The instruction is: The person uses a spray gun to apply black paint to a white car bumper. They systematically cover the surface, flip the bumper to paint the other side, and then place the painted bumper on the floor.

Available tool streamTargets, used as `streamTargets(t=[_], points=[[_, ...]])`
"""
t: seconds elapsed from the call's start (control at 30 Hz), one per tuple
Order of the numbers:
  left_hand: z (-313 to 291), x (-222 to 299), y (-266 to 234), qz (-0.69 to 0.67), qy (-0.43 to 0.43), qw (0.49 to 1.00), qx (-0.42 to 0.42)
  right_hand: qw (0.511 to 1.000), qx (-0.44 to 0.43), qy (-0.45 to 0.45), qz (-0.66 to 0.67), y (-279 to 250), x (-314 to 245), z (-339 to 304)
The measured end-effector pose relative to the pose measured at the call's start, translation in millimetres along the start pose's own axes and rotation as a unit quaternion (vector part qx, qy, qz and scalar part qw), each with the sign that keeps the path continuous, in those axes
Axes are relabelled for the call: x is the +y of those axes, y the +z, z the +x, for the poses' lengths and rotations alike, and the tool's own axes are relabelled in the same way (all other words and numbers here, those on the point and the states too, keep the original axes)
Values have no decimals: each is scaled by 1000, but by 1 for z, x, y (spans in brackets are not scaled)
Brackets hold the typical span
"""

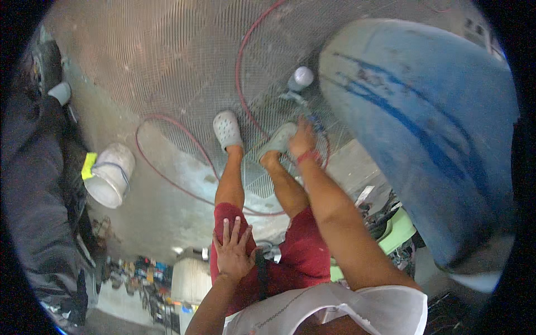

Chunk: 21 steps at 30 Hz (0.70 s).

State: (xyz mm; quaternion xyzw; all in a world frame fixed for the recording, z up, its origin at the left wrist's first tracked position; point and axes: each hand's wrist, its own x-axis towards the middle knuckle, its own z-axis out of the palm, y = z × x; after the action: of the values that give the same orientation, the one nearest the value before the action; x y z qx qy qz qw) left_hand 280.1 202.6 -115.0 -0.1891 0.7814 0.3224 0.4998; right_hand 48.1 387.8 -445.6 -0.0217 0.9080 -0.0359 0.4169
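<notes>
My left hand (234,252) rests on the knee of my red shorts (304,245), its fingers spread flat and holding nothing. With the arm stretched down and forward, my right hand (303,139) is beside my right clog (279,139). It is somewhat blurred, but the fingers look extended and the thumb apart, with nothing seen in them. Just beyond its fingertips a spray gun (293,97) with a white-topped cup (302,78) is on the ribbed floor. A red hose (239,72) curves around my feet.
A large blue curved panel (413,106) with darker streaks takes up the right side. At left stands a dirty white bucket (114,173) with a yellow piece on its rim, near dark draped material (33,184). A light green object (397,230) lies behind my right arm.
</notes>
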Motion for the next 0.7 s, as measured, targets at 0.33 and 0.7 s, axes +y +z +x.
streamTargets(t=[0.33,0.7], points=[[-62,-45,23,1,115,993,-15,971,-177,-157,29,-173,4,-318],[-108,-120,-121,-67,31,997,-29,986,44,16,162,-227,130,-457]])
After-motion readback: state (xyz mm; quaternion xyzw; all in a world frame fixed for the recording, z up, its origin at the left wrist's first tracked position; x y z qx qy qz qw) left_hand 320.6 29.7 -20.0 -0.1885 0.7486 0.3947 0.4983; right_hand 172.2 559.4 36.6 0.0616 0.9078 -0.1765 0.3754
